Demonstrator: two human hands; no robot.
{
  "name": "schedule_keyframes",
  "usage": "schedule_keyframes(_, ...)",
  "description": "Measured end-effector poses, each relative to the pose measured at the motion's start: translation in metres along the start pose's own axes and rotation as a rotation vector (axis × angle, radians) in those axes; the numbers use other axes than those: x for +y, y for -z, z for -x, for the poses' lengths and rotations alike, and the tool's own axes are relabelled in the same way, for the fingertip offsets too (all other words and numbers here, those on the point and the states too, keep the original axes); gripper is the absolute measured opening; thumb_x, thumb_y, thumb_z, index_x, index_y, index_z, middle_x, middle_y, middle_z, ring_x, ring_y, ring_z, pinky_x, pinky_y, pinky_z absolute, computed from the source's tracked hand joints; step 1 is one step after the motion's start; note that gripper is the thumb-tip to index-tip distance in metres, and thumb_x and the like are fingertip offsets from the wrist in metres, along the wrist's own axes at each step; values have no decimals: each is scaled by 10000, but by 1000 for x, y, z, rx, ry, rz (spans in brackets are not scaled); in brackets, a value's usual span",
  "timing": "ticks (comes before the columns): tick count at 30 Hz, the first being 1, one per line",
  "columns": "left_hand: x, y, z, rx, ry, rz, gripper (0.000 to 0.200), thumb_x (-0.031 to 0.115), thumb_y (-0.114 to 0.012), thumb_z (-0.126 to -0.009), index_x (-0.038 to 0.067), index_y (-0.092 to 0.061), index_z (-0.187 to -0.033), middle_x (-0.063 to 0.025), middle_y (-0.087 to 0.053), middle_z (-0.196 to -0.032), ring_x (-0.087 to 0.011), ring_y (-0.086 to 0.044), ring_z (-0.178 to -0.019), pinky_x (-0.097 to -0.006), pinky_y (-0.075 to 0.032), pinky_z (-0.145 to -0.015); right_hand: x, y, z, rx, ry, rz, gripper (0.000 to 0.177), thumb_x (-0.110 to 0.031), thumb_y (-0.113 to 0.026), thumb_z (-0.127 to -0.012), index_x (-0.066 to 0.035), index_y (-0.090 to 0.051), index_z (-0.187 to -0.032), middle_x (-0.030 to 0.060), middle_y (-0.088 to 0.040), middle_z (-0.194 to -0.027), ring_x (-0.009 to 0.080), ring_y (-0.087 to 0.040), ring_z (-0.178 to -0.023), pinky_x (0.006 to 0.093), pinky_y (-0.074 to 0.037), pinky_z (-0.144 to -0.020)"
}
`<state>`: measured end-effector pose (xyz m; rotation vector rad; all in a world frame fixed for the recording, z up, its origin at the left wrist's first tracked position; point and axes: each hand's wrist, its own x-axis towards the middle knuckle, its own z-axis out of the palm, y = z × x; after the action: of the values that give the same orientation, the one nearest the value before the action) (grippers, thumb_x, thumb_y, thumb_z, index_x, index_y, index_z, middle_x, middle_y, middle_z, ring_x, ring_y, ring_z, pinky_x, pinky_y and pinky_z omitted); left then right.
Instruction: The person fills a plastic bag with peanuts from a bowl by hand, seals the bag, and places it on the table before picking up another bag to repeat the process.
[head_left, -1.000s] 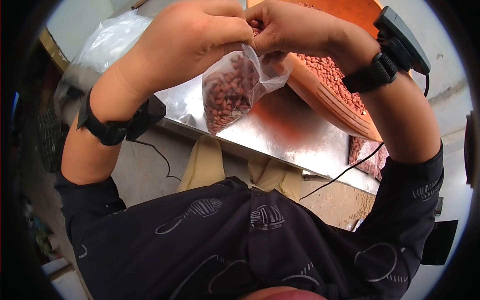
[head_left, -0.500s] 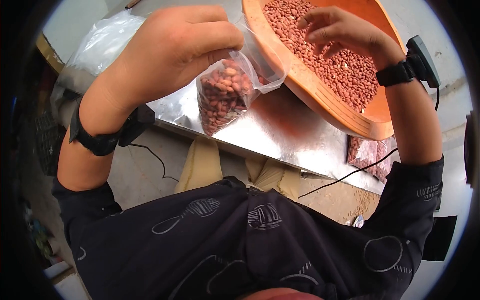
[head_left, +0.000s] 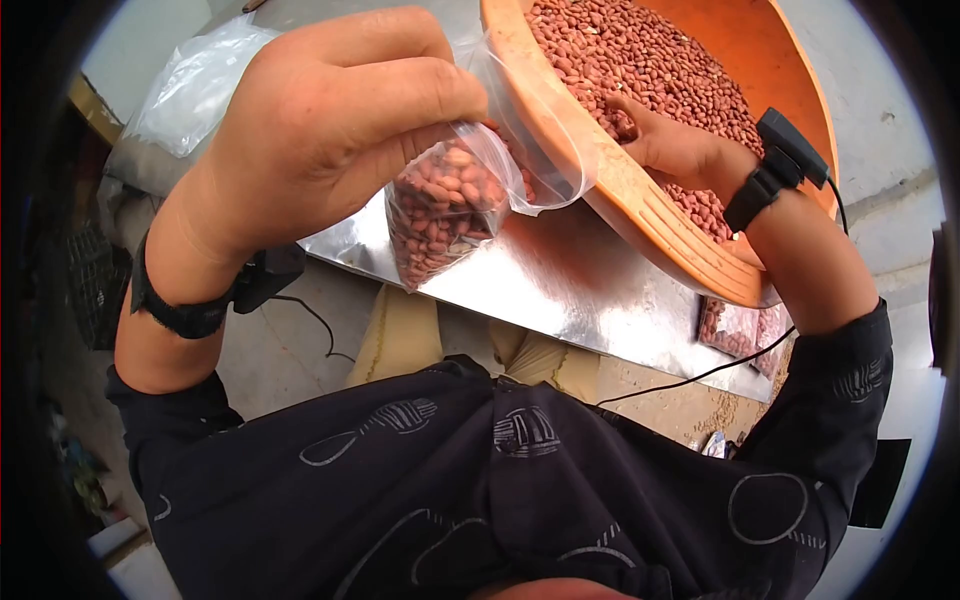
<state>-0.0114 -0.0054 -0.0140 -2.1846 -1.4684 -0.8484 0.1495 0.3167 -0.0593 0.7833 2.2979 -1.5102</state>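
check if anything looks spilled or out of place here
Possibly a spill: tan bits lie scattered on the floor at right, by the table, too small to identify. The bag in the left hand and the orange tub look undamaged.

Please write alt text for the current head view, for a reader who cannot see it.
A person's left hand grips a clear bag of reddish nuts while the right hand reaches into an orange basin holding many more. To the right, filled bags lie on a metal table.
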Motion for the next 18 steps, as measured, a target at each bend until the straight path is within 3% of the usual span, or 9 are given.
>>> schedule_keyframes(3,2,0,1,4,12,18,222,-62,-702,-771,-12,-675,-985,-100,-601,-839,-225,-593,-697,-300,-468,-593,-14,-7,-22,118,38,-72,1082,-192,-807,-836,-101,-16,-1568,21,-584,-758,118,-580,-607,288,-495,-514)
schedule_keyframes(7,0,-3,2,37,-22,25,234,-70,-707,-759,-12,-673,-983,-99,-596,-835,-224,-588,-689,-299,-464,-587,-37,-16,-31,164,149,-162,881,-163,-798,-836,-97,-215,-1492,23,-601,-782,102,-593,-630,270,-481,-521)
schedule_keyframes(8,0,-3,2,36,-22,27,236,-70,-709,-758,-12,-673,-983,-100,-595,-834,-226,-588,-688,-300,-464,-587,-24,-6,-53,217,192,-132,697,-131,-760,-854,-119,-344,-1413,23,-631,-828,98,-601,-639,266,-481,-532)
schedule_keyframes(11,0,-3,2,39,-20,22,237,-68,-714,-756,-11,-672,-982,-102,-593,-830,-230,-588,-685,-304,-465,-589,-35,-9,-55,269,187,-189,529,-101,-705,-880,-135,-464,-1349,3,-648,-868,90,-606,-657,251,-478,-537)
schedule_keyframes(12,2,-6,1,42,-20,10,236,-65,-716,-756,-11,-672,-982,-102,-593,-829,-232,-589,-684,-305,-466,-590,-45,-18,-44,287,169,-173,310,-86,-667,-916,-130,-553,-1201,-70,-627,-892,24,-558,-661,183,-452,-510)
schedule_keyframes(15,1,-8,2,66,-26,-2,229,-61,-718,-758,-10,-671,-977,-101,-595,-828,-236,-591,-683,-309,-468,-592,-44,-3,-55,276,222,-96,209,-64,-626,-923,-127,-578,-1116,-58,-641,-875,25,-564,-650,183,-411,-468)
schedule_keyframes(16,0,-8,1,77,-31,-2,227,-60,-718,-759,-9,-670,-975,-100,-596,-829,-237,-593,-682,-310,-468,-592,-48,-6,-47,315,227,-139,131,-62,-624,-916,-113,-587,-1031,-59,-588,-773,23,-513,-579,194,-335,-416)
schedule_keyframes(18,2,-5,-2,59,-28,33,221,-63,-716,-760,-8,-668,-969,-100,-598,-831,-240,-593,-682,-311,-468,-591,-52,7,-39,263,255,-63,104,-53,-627,-906,-104,-575,-981,-59,-530,-724,18,-463,-538,198,-297,-402)
